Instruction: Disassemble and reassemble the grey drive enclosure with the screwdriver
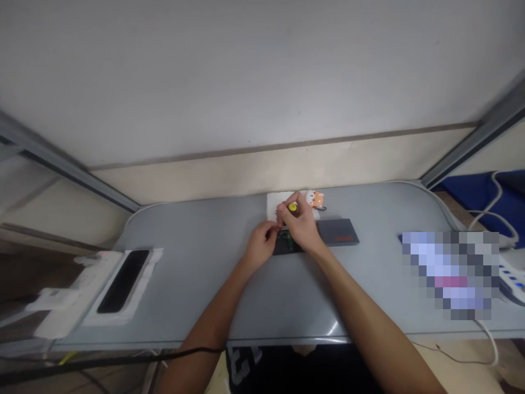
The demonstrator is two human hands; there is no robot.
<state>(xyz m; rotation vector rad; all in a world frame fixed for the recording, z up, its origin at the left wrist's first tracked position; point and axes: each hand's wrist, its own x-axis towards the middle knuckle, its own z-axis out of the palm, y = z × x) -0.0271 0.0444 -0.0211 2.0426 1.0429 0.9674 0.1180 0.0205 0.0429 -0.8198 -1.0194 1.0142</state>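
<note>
My right hand (301,223) is closed around a screwdriver (292,207), of which mainly the round yellow handle end shows. Its tip is hidden by my fingers. Close beside it, my left hand (262,241) has its fingertips pinched together at the edge of an open dark case (285,248). What they hold, if anything, is too small to make out. A green circuit board (284,234) shows in part inside the case, between my hands. Touching or just right of my right wrist lies a flat dark cover (338,232) with reddish lettering.
Behind my hands lie a white sheet (272,201) and an orange-and-white animal-face trinket (315,198) with a loop. A black phone (124,282) and a white power strip (77,295) are at left. A blurred-out device (445,276) and cables are at right. A wall (262,169) closes the back.
</note>
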